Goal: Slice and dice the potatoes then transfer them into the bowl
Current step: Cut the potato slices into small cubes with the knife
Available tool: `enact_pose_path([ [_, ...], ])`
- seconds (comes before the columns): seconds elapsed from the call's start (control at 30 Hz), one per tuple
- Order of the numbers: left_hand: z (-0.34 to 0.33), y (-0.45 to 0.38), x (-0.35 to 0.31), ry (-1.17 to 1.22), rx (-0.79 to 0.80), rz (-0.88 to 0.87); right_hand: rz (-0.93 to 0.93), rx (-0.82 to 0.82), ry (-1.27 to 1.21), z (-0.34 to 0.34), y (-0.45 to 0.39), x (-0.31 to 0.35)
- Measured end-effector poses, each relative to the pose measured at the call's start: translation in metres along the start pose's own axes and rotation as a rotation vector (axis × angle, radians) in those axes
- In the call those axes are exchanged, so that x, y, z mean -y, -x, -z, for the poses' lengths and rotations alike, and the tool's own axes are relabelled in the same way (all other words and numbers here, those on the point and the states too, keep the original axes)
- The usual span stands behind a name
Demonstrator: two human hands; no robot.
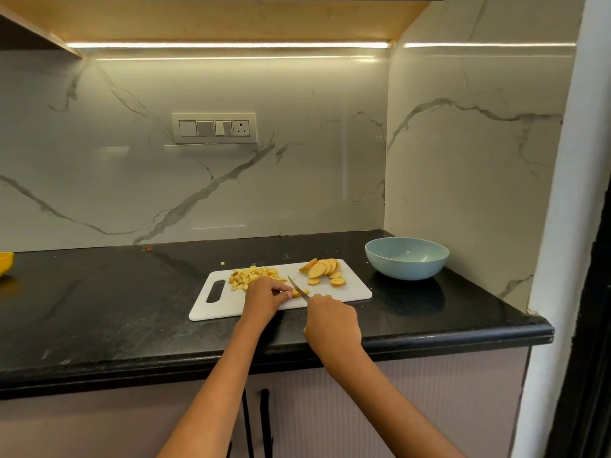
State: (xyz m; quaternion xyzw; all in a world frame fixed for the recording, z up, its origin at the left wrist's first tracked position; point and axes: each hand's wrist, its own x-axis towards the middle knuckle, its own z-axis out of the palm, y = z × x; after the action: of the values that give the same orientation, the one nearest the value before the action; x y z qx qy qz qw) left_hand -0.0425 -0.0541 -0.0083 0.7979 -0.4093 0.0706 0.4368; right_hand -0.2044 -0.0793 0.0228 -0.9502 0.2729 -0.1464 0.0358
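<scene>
Nearest to me, two bare forearms reach up from the bottom of the view over the rounded front edge of the black stone countertop [99, 325]. My right hand [332, 320] is curled into a closed fist around the handle of a small knife [298, 288]; the handle itself is hidden inside the grip, and only the thin grey blade shows, angled up and to the left over the board. My left hand [263, 297] sits just beside it, fingers bent down and pinching a small yellow potato piece [299, 294] against the white plastic cutting board [350, 292]. The blade meets that piece right at the left fingertips.

The board lies flat on the counter, its handle slot toward the left. Beyond the left hand, on the board's far left part, is a loose heap of small diced yellow potato cubes [248, 276], with one stray cube on the counter just past the board's far edge. On the board's far right part lies a fanned pile of round potato slices with tan skin [324, 268], still whole.

Further right, off the board and near the corner, stands a round pale blue bowl [407, 257], upright. Behind everything rises the white veined marble wall with a switch panel [214, 128]. At the far left edge a yellow object [6, 262] is partly cut off.
</scene>
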Motion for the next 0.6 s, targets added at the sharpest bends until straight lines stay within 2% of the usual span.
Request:
enact_pose_path([
  [0.17, 0.003, 0.0, -0.004, -0.03, -0.002, -0.011, 0.009, -0.034, 0.051, -0.006, -0.011, 0.016],
  [0.37, 0.003, 0.002, -0.007, -0.069, -0.004, -0.01, 0.042, 0.041, 0.061, 0.008, -0.013, 0.007],
  [0.6, 0.005, 0.003, -0.007, -0.065, -0.004, -0.031, 0.044, 0.035, 0.077, 0.009, -0.013, 0.006],
])
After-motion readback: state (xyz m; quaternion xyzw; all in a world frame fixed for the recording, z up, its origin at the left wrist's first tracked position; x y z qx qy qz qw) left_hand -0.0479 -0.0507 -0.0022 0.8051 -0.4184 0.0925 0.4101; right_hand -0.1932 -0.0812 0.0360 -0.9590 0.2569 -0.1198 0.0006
